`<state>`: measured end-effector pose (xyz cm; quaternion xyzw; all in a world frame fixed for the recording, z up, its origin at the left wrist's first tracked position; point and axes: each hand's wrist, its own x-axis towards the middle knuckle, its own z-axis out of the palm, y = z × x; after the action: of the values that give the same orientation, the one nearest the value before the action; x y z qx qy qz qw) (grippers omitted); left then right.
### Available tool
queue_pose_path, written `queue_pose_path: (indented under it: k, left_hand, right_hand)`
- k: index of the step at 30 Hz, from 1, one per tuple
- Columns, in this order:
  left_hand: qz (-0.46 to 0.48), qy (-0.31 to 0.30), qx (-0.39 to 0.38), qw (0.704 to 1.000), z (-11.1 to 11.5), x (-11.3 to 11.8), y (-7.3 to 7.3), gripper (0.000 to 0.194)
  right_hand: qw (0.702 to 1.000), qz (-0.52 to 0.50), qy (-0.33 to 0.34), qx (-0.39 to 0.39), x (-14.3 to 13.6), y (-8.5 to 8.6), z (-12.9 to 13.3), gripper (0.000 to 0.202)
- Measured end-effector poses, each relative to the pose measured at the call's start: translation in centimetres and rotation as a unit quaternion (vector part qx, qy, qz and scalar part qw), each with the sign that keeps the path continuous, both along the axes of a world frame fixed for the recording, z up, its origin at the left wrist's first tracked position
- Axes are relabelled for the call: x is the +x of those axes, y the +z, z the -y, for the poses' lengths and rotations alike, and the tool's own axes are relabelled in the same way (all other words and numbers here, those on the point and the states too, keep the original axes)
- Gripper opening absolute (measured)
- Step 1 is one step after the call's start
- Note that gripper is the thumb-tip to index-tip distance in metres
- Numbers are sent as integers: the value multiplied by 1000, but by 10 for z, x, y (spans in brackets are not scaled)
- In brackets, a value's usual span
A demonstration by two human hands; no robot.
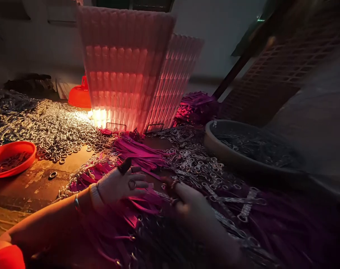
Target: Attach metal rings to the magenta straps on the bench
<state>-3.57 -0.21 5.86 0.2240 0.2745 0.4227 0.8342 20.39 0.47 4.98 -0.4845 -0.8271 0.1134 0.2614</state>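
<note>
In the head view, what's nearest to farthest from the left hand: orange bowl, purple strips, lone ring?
1. Purple strips: right by the left hand.
2. Lone ring: on the tabletop, to its left.
3. Orange bowl: farther left, past the ring.

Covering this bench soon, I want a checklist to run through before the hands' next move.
1. Lamp lit: ok, it brightens the metal rings on the left.
2. Light at the basin: not ok, deep shadow.
3. Left hand in plain sight: ok, over the purple straps.
4. Right hand grip: cannot tell, too dark.
5. Straps apart from rings: not ok, rings lie against them.
6. Red bowl upright: ok.
</note>
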Motion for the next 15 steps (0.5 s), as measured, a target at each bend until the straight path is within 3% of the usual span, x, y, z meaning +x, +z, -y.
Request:
queue_pose_path:
  k: [2, 5, 9, 11, 15]
  left_hand:
    - [-45, 20, 57, 997, 1, 9, 0, 38]
    - [-105, 57, 134, 984, 4, 15, -1, 16]
    - [-93, 66, 166, 980, 13, 17, -2, 13]
    - [-60, 62, 161, 983, 20, 19, -1, 24]
    - [-86, 134, 168, 973, 29, 23, -3, 40]
  right_hand:
    - [998, -42, 43, -13, -43, -3, 15, 38]
    - [996, -72, 46, -5, -76, -10, 22, 39]
    - [995, -97, 18, -9, -76, -14, 17, 38]
    - [987, -156, 6, -32, -70, -10, 17, 44]
    - [963, -254, -3, -86, -63, 0, 23, 48]
